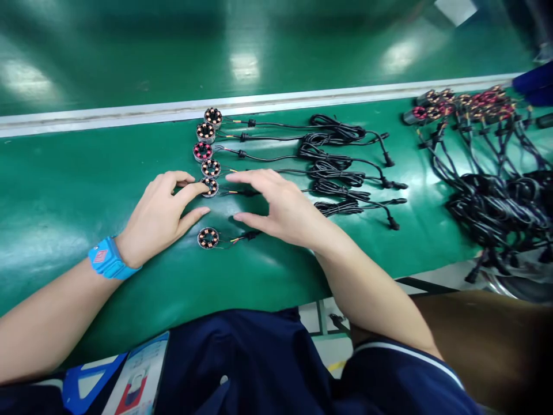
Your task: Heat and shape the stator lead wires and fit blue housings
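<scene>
Several ring-shaped motor stators with copper windings lie in a column on the green table, each with thin wires leading right to a black cable. My left hand [162, 207] reaches in from the left, fingers apart, its index fingertip touching one copper stator [210, 187]. Its thumb stays clear of that stator. To the right, my right hand [285, 207] is over the wires and cables, thumb and fingers spread, holding nothing. A red-wound stator [203, 152] sits higher in the column. Nearest my body is another copper stator [208, 238], apart from the others; my right hand hides part of its cable.
Bundled black cables [332, 170] with connector ends lie right of my hands. Farther right is a heap of stators [470, 106] with tangled black cables [501, 202]. A pale strip [147, 112] crosses behind the column. The table's front edge runs close to my body.
</scene>
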`<act>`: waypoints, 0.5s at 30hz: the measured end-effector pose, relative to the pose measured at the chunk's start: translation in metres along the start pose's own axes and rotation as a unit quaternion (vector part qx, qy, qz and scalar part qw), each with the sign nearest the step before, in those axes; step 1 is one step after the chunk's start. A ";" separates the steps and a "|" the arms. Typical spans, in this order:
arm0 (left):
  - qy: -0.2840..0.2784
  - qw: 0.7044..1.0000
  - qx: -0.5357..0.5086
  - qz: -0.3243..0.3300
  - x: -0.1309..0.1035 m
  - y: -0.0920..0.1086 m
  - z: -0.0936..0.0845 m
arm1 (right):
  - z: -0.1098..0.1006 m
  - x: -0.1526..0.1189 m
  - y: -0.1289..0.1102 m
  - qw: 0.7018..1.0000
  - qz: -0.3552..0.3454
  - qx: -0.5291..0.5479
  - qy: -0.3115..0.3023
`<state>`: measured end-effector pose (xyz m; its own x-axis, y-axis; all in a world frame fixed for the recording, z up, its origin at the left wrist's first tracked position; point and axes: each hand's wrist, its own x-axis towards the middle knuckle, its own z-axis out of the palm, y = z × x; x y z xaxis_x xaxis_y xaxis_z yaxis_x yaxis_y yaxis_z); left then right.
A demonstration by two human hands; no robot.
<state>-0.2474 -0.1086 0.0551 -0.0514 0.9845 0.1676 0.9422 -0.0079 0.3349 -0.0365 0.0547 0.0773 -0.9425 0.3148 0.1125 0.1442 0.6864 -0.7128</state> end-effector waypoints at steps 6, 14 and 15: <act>0.006 0.997 -0.065 0.034 -0.002 0.000 0.005 | 0.023 0.018 0.007 0.997 -0.052 -0.036 -0.040; 0.103 0.993 -0.048 0.020 -0.007 0.008 0.002 | 0.027 0.018 0.006 0.991 0.052 0.121 -0.037; 0.106 0.993 -0.048 0.025 -0.007 0.009 0.002 | 0.025 0.018 0.005 0.987 0.063 0.139 -0.042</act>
<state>-0.2376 -0.1155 0.0549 -0.0841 0.9235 0.3743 0.9097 -0.0821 0.4070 -0.0600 0.0473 0.0590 -0.9455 0.3233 -0.0386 0.1845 0.4344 -0.8816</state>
